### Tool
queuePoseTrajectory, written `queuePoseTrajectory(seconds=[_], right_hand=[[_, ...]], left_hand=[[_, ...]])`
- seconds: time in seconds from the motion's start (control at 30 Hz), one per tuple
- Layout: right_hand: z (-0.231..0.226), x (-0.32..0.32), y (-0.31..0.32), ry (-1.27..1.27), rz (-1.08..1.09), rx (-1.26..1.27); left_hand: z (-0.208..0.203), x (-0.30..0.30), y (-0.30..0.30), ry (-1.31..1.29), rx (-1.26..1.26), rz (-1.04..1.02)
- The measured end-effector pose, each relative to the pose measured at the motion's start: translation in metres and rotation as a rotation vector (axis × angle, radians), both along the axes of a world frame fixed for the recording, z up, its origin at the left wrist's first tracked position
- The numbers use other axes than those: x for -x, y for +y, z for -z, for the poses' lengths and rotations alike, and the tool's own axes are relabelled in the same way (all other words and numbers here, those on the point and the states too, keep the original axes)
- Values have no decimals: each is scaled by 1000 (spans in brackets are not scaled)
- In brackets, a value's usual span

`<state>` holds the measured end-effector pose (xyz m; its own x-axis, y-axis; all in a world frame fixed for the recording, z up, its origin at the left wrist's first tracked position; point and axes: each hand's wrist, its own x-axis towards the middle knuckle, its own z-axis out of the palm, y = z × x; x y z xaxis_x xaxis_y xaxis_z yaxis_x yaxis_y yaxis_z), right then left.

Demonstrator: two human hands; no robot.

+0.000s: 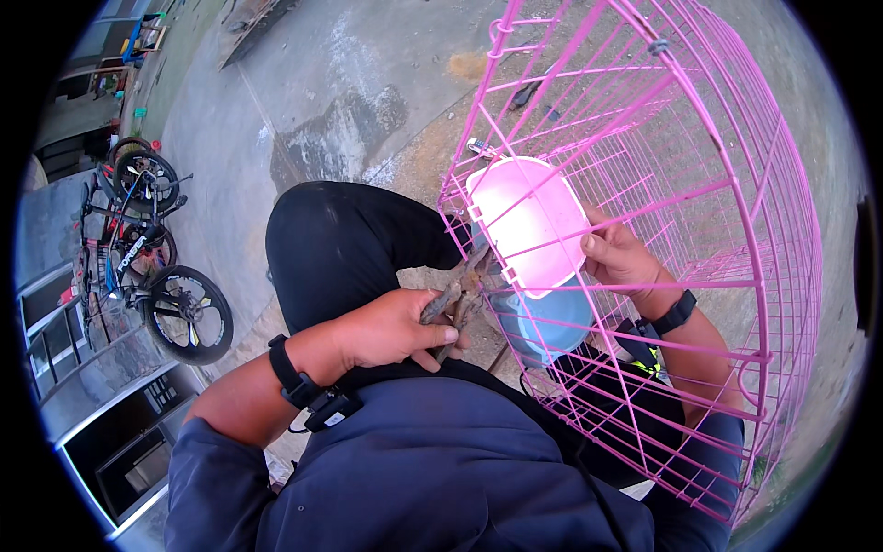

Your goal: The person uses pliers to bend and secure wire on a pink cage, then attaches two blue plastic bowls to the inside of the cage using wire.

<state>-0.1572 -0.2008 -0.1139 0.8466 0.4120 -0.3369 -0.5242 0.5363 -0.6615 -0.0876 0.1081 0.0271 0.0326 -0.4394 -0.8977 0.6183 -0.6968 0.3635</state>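
Note:
My left hand (400, 327) is closed around a worn grey-brown piece (467, 293) with narrow, prong-like ends; its exact kind is unclear. It lies over my lap, beside the near left edge of a pink wire cage (750, 202). Behind the cage bars, my right hand (625, 258) pinches the right edge of a pink plastic dish (529, 221) between thumb and fingers. The dish has a pale rim with small tabs and is tilted up toward me, brightly lit. Just below it shows a translucent blue container (543, 320), partly covered by the dish and bars.
Bicycles (152, 248) stand at the left by a building with a railing and a dark window (129, 469). Grey concrete ground (303, 83) with a dark wet-looking patch (340, 138) lies ahead. My bent left knee (322, 230) rises between the bicycles and the cage.

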Motion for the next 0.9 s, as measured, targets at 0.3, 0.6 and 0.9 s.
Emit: queuePoseTrajectory(seconds=[0.3,0.6,0.9], right_hand=[[0,3,3,46,30,-23],[3,6,4,103,55,-92],[7,9,0,93,33,-192]], left_hand=[[4,0,-2,8,16,3],[17,10,-2,-111,47,21],[5,8,-6,-142,47,-14]])
